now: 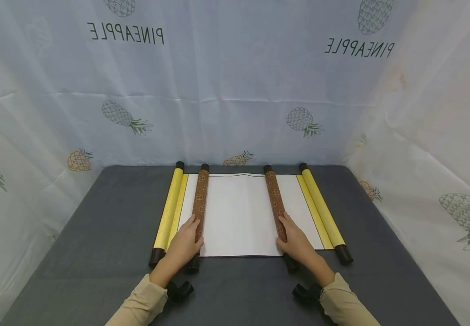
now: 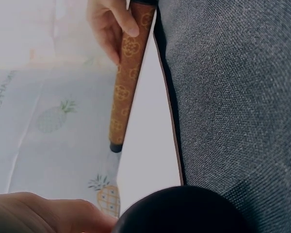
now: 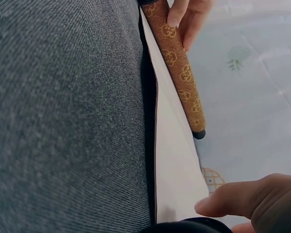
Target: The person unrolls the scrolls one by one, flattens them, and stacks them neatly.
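Two brown rolls with a gold flower pattern and black end caps stand out in the head view, the left brown roll and the right brown roll. They lie over a white sheet with yellow side borders. My left hand grips the near part of the left roll, its thumb on the inner side. My right hand holds the right roll likewise; in the left wrist view its fingers bend round the brown roll. Palms and undersides of the rolls are hidden.
A yellow roll with black ends lies at the sheet's left edge, and another yellow roll at its right edge. Everything lies on a dark grey table. A pineapple-print curtain hangs behind and at both sides.
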Motion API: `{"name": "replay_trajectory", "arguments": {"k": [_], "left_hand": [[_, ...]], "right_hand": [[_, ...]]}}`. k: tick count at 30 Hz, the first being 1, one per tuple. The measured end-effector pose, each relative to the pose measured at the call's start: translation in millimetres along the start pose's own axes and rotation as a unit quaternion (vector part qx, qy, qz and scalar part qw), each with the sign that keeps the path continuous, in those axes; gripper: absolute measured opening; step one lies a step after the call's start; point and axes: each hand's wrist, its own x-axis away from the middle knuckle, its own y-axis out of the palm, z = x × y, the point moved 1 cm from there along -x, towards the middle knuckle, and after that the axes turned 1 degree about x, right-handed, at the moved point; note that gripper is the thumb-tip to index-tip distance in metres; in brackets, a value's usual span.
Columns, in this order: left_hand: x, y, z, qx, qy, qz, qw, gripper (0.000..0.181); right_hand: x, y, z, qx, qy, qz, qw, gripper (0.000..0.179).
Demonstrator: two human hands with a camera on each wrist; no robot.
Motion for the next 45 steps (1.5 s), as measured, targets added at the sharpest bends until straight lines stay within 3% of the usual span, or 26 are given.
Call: {"name": "replay_trajectory", "arguments": {"k": [21,32,45], "left_hand": [[2.1,-5.5,0.6,0.011,-0.010,0.000,0.9999,0.049],[2.2,-4.9,-3.2,0.022,-0.014,-0.011,0.9996,0.051],[0.7,-7.9,-3.8,0.033,-0.015,-0.013,0.9993,0.051]], "right_hand": [[0.2,-4.8,2.7,0.010,0.012,0.003,0.9999,0.068],[0.3,-5.4,7.4,-0.010,0.016,-0.006,0.9998,0.066],[1.8,-5.4,6.6,-0.014,-0.001,0.020,0.9997,0.061]]}}
